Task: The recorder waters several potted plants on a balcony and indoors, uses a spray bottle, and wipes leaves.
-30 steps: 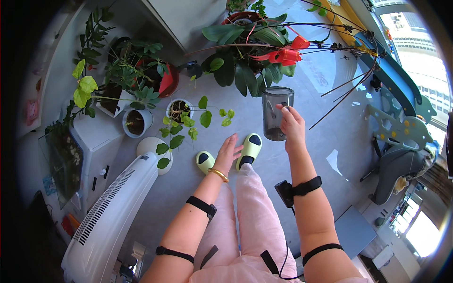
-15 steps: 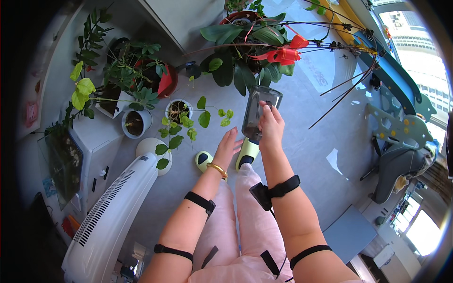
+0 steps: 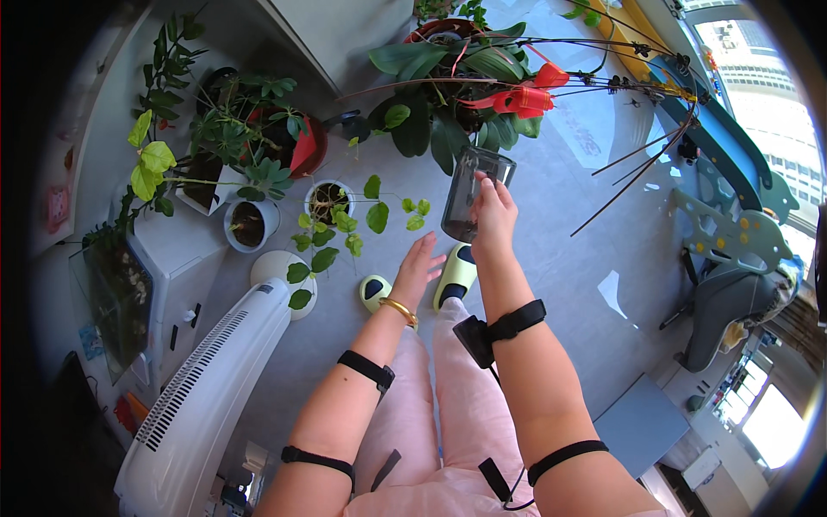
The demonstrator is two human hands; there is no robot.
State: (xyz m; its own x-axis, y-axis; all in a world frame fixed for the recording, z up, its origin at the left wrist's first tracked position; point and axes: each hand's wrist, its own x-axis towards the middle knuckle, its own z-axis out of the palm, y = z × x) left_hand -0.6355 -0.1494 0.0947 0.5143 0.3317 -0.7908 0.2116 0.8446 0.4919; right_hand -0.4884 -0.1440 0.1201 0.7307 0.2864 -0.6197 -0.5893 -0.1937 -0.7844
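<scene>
My right hand [image 3: 494, 220] is closed around the near side of a grey see-through jug [image 3: 463, 198], held above the floor. The jug looks tilted, and its far end lies close to the broad leaves of an orchid-like plant [image 3: 422, 112] with red ribbon [image 3: 523, 102]. Whether there is water in the jug I cannot tell. My left hand [image 3: 419, 271] hovers to the left of the jug, fingers apart and holding nothing. Nearest to it is a trailing green plant [image 3: 324, 258] growing from a white pot [image 3: 330, 203].
More pots stand at left, including a grey-white pot [image 3: 251, 226] and a red pot [image 3: 312, 155]. A white tower appliance [image 3: 202, 388] rises at lower left beside a glass tank [image 3: 112, 302]. Long thin stems [image 3: 624, 164] reach right, toward a blue slide [image 3: 719, 129]. My green slippers [image 3: 455, 277] are below.
My right hand has shifted slightly away from me with the jug. The left hand has barely moved. The whole view has drifted a little.
</scene>
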